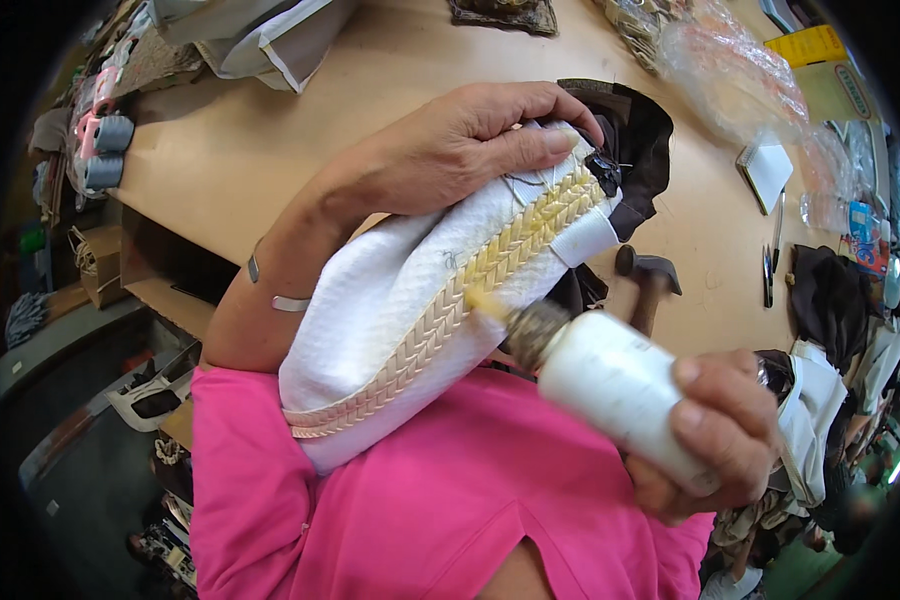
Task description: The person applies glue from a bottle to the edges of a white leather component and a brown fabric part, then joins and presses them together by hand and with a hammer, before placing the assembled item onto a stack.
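Across my lap and left forearm lies a white textured fabric piece [355, 300], shaped like a soft bag, with a cream braided strip [420, 345] along its length. The strip's upper part looks yellow and wet. My left hand [490, 140] grips the far end, thumb on top, beside loose threads and dark cloth [650, 150]. My right hand [720, 430] holds a white plastic bottle [615, 385] tilted toward the strip. The bottle's crusted neck and yellowish tip, blurred, are at the braid's edge; whether they touch I cannot tell.
A hammer [652, 285] lies on the tabletop [210, 150] behind the bottle. Toward the right are a notepad [765, 175], pens [768, 275], black cloth [828, 300] and clear plastic bags [730, 65]. White material [270, 45] and grey spools [110, 135] sit at the left.
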Demonstrator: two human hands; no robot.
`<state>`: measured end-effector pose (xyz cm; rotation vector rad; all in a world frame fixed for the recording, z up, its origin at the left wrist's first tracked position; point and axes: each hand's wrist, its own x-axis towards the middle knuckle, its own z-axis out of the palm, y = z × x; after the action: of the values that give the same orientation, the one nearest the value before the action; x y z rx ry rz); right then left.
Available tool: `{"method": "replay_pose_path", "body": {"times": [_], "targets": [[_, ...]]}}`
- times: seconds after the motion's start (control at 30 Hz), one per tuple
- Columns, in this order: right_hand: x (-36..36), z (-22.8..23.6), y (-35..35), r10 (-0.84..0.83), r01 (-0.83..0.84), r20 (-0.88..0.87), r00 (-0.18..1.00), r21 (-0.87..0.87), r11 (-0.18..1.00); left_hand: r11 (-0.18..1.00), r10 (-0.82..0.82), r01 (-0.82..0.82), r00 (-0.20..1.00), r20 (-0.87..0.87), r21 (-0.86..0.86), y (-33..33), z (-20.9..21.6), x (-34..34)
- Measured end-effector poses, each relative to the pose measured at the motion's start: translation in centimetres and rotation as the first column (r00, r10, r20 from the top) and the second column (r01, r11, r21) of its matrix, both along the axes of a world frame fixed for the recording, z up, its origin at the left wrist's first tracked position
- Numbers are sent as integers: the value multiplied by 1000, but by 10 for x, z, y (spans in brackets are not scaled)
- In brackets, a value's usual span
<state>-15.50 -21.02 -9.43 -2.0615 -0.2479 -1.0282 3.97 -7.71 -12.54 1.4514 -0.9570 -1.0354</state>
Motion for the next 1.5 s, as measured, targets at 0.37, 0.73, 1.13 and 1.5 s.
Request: {"method": "replay_pose_path", "body": {"times": [0.37, 0.73, 1.13, 1.5], "targets": [[3, -1, 4, 10, -17, 54, 998, 116, 993, 1000, -15, 16, 999, 38, -21, -3, -3, 1], [-15, -2, 0, 93, -80, -180, 979, 76, 994, 999, -9, 8, 1000, 28, 35, -5, -2, 3], [-20, -21, -22, 40, 42, -247, 968, 318, 947, 996, 58, -57, 998, -14, 72, 2, -12, 2], [-65, -98, -85, 11, 175, -187, 982, 936, 306, 965, 210, -239, 952, 222, 111, 41, 36, -11]]}}
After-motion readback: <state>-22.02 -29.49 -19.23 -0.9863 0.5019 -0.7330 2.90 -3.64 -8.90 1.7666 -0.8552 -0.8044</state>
